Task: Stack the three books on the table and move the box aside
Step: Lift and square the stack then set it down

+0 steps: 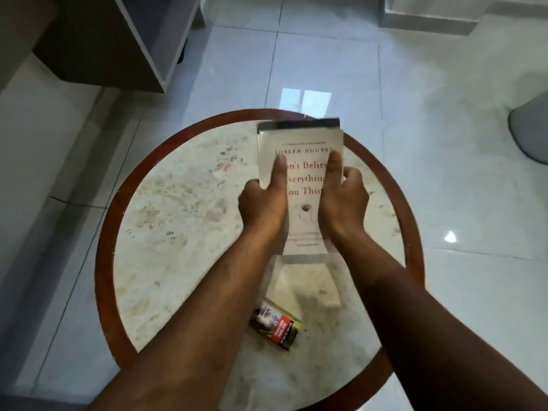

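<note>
A white book (302, 143) with red title lettering is gripped on both long sides, thumbs on its cover, above the round table (178, 203). My left hand (262, 200) grips its left edge, my right hand (344, 197) its right edge. A dark edge of a second book (299, 125) shows just under its far end; whether a third lies below is hidden. Nearer me, a pale cream book or pad (305, 289) lies flat on the table. A small dark and red box (275, 326) lies near the table's front, between my forearms.
The table has a marble top and a brown wooden rim (103, 232), standing on a glossy tiled floor. A dark cabinet (118, 40) stands at the far left. A grey rounded object (530, 132) sits at the right edge.
</note>
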`<state>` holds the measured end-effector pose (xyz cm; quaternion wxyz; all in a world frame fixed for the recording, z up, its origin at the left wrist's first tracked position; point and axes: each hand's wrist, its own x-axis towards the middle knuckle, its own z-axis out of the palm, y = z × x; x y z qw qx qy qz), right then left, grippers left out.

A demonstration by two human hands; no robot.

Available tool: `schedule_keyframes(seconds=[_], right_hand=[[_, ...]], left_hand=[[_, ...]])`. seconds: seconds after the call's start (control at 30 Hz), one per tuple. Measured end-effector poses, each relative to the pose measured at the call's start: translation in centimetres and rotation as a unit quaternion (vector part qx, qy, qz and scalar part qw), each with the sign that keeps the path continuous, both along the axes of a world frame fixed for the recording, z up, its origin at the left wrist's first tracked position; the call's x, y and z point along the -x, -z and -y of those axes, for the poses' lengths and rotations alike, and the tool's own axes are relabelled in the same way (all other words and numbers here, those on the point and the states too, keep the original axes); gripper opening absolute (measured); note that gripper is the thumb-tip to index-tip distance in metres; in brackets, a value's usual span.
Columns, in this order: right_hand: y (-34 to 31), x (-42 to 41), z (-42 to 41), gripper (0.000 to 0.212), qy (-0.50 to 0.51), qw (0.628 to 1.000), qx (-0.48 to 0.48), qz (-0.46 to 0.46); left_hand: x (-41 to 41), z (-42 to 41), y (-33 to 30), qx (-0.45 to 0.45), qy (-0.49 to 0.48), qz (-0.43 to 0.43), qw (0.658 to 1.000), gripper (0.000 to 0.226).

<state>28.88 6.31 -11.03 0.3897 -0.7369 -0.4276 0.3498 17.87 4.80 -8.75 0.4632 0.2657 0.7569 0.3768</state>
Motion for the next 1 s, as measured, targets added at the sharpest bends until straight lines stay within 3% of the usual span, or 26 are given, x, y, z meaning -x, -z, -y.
schedule_keyframes(seconds=[0.13,0.33,0.53,0.63,0.73,0.87,1.0], right_hand=[[0.4,-3.9,-0.2,0.064,0.007,0.996,0.066,0.053],[2.4,-6.4,-0.2,0.064,0.010,0.984,0.142,0.105],[3.6,-6.2,0.6,0.060,0.024,0.978,0.152,0.142],[3.4,-6.5,0.7,0.061,0.016,0.980,0.154,0.126],[2.7,-7.5,2.1,0.061,0.002,0.986,0.134,0.102],[2.4,-8.7,9.6,0.056,-0.009,0.981,0.030,0.193],[4.5,-7.8,17.8,0.064,-0.152,0.943,0.052,0.290]], left_hand=[[-3.6,-0.1,0.8,0.067,0.052,-0.021,0.996,0.062],[-5.7,0.2,3.2,0.109,0.102,-0.070,0.986,0.040],[-6.1,0.8,4.4,0.118,0.131,-0.175,0.969,0.035],[-5.5,0.9,4.7,0.113,0.156,-0.162,0.968,0.036],[-3.7,2.5,4.2,0.102,0.195,-0.219,0.951,0.048],[-0.2,9.1,2.8,0.074,0.286,-0.316,0.902,0.078],[1.8,16.4,2.5,0.095,0.329,-0.349,0.872,0.114]])
